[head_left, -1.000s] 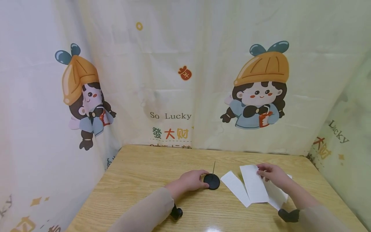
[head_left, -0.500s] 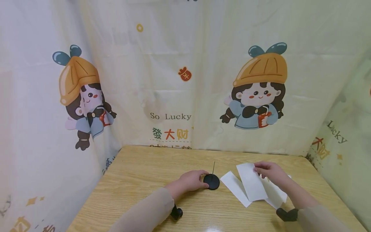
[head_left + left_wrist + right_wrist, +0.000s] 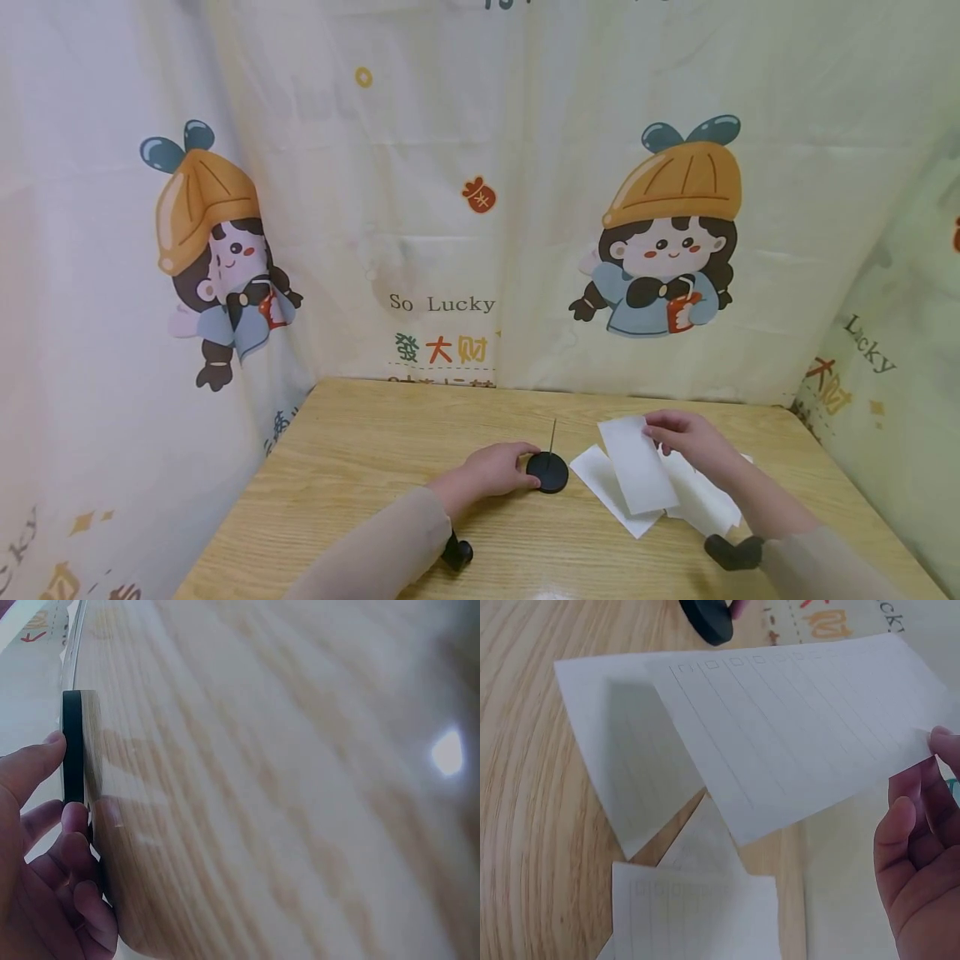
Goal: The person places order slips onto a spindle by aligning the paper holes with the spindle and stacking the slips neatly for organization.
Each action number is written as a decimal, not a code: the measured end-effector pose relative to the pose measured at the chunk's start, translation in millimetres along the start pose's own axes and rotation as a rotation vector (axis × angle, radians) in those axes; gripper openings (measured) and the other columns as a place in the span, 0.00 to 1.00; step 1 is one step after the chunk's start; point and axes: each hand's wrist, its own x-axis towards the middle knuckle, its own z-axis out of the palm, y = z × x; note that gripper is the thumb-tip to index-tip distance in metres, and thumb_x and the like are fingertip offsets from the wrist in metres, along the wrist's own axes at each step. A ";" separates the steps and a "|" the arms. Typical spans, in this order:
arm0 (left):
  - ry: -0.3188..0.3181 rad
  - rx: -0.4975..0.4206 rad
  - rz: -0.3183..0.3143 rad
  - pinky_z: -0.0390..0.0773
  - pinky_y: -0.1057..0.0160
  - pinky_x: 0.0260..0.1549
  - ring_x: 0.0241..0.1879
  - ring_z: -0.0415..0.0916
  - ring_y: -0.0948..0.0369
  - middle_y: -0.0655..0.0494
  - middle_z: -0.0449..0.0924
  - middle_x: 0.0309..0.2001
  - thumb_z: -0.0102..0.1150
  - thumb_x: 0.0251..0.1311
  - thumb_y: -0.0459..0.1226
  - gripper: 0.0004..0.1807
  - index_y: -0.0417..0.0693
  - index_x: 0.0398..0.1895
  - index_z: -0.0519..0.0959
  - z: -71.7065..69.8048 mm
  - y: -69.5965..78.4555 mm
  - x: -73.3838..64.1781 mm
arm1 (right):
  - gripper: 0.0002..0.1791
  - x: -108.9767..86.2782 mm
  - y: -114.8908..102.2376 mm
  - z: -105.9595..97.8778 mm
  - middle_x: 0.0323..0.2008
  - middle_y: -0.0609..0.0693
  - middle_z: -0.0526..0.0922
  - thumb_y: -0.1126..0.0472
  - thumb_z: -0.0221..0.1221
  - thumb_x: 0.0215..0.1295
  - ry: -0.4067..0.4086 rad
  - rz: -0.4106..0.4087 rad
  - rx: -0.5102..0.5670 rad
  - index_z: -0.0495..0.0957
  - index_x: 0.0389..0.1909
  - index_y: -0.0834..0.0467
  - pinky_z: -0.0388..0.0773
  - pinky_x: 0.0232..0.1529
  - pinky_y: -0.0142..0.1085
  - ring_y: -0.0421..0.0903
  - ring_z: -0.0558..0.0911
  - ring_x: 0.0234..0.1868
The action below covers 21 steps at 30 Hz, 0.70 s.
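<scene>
My left hand (image 3: 495,468) holds the rim of a receipt spike's black round base (image 3: 547,473), its thin metal pin standing upright. From the left wrist view, the thumb and fingers close on the edge of the base (image 3: 73,746). With thumb and fingertips, my right hand (image 3: 693,437) pinches a white paper slip (image 3: 637,471) by its upper right corner. That slip is tilted above the others; the right wrist view shows ruled lines and a row of small boxes on it. Beneath it lie another slip (image 3: 603,483) and more slips (image 3: 697,492) at the right, partly covered.
The wooden table (image 3: 360,450) has a printed curtain (image 3: 435,250) along its back and sides. Black wrist mounts (image 3: 457,552) stick out below both sleeves. The spike stands just left of the fanned slips, its pin pointing up.
My right hand has moved left and slightly up, bringing the pinched slip away from the right-hand slips and over the left one. The left hand and receipt spike stay in place.
</scene>
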 end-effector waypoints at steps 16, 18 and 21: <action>0.018 0.058 0.005 0.68 0.64 0.32 0.27 0.68 0.65 0.65 0.70 0.20 0.68 0.58 0.54 0.31 0.63 0.65 0.74 -1.8 2.6 -3.0 | 0.20 9.6 -30.8 15.4 0.34 0.54 0.78 0.58 0.59 0.71 -0.028 -0.045 0.113 0.75 0.56 0.68 0.74 0.45 0.38 0.48 0.77 0.34; 0.016 0.059 0.006 0.68 0.64 0.33 0.27 0.68 0.65 0.65 0.70 0.21 0.67 0.58 0.54 0.31 0.63 0.65 0.74 -2.3 3.3 -3.5 | 0.19 10.5 -32.4 17.4 0.34 0.54 0.78 0.58 0.59 0.71 -0.028 -0.052 0.125 0.75 0.55 0.69 0.74 0.45 0.37 0.48 0.78 0.33; 0.015 0.058 0.010 0.68 0.64 0.33 0.26 0.68 0.65 0.65 0.70 0.20 0.67 0.58 0.54 0.31 0.63 0.66 0.74 -2.4 3.7 -3.8 | 0.19 11.1 -33.9 19.6 0.34 0.55 0.78 0.59 0.59 0.71 -0.031 -0.070 0.140 0.75 0.54 0.69 0.74 0.46 0.37 0.48 0.78 0.33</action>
